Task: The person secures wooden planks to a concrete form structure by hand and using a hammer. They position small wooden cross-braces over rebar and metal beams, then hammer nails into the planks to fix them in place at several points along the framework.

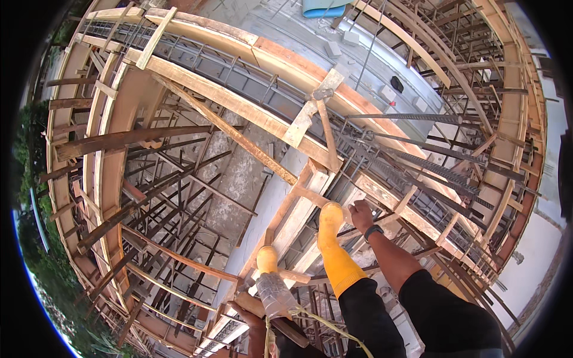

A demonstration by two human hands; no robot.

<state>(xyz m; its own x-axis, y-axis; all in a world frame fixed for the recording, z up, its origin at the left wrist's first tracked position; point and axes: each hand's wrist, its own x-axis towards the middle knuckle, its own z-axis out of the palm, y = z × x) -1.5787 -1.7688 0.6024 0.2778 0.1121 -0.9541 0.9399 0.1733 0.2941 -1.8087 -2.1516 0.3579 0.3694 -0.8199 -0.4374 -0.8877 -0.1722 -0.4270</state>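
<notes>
My right hand (pixel 361 216), with a dark watch on the wrist, is at a light timber strip beside my right yellow boot (pixel 338 253). Its fingers are curled, and what they grip is hidden. Low in the view, my left hand (pixel 249 317) is partly covered by a short brown wooden piece (pixel 252 304), and its fingers bend around the wood's edge. A clear plastic bottle (pixel 275 294) hangs just above it, in front of my left yellow boot (pixel 267 259), with a pale yellow string (pixel 334 327) beside it. Ahead, a hammer (pixel 326 122) with a wooden handle leans across the formwork.
Both boots stand on narrow timber formwork. A curved beam form (pixel 239 83) holding steel rebar (pixel 412 161) crosses ahead. Deep gaps with wooden props (pixel 173 185) open on the left. Grey blocks (pixel 350 38) and a blue sheet (pixel 325 8) lie on the far deck.
</notes>
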